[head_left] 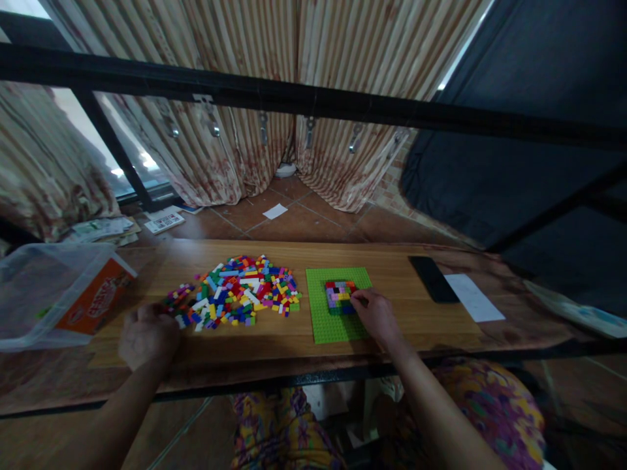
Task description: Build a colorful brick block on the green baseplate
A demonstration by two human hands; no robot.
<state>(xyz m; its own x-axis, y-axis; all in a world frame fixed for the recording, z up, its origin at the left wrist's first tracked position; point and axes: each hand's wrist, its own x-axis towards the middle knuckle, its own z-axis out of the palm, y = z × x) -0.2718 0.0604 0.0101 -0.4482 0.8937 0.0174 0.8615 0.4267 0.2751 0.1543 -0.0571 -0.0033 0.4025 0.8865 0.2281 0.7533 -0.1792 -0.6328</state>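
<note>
On the green studded baseplate (326, 331) sits a small block of multicoloured toy bricks (339, 297), with red, purple, yellow, blue and green rows. My right hand (377, 316) is at the right side of this block, thumb and fingers pinched together. Whatever is between those fingertips is too small to make out. To the left lies a wide loose pile of toy bricks (249, 290) in many colours. My left hand (149, 334) rests at the pile's left end with its fingers curled down beside some bricks. Its fingertips are partly hidden, so what they grip cannot be seen.
A clear plastic bin (29, 333) with an orange label (98, 297) stands at the left. Right of the baseplate lie a black phone (434, 279) and a white paper sheet (474, 297) on the wooden board (279, 343). A dark metal bar (294, 96) crosses beyond the board.
</note>
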